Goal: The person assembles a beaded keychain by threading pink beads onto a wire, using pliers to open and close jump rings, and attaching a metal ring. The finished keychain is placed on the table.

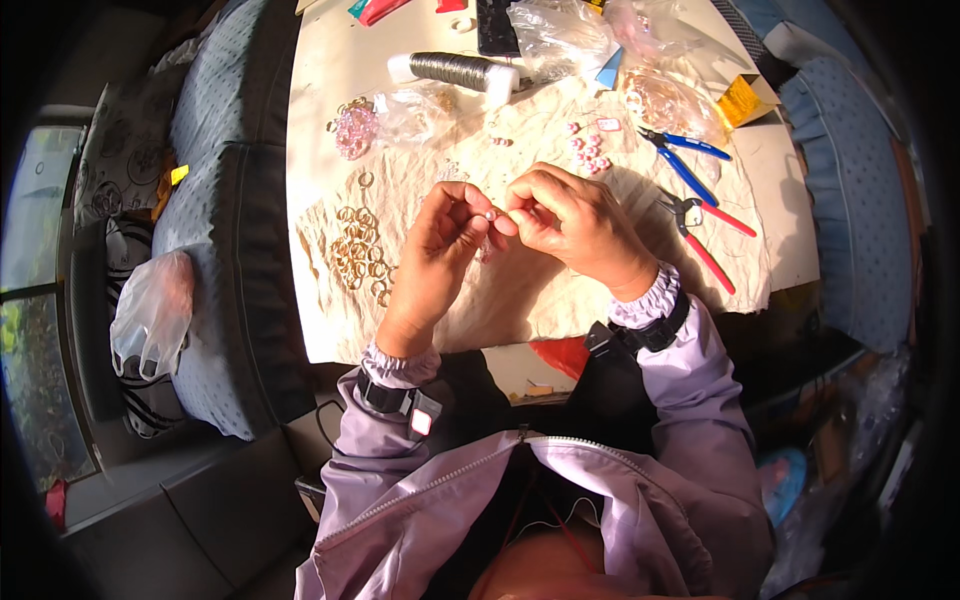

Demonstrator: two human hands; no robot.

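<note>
Over the cream cloth (345, 325), my left hand (440, 240) pinches a small pale bead (491, 214) between thumb and forefinger. My right hand (575, 225) is closed right beside it, fingertips meeting at the bead; whatever those fingers hold is too small to make out. A few pinkish bits show just below the fingertips. Many gold-coloured rings (358, 245) lie heaped left of my left hand, with a single ring (365, 180) apart above them. Beyond my right hand sits a cluster of pink-and-white beads (590, 155).
Blue-handled pliers (688, 165) and red-handled pliers (708, 245) lie at the right. Farther back are a spool of dark wire (450, 68), pink beads (355, 130), clear plastic bags (570, 40) and a gold packet (745, 100). A blue padded seat (215, 250) flanks the table's left side.
</note>
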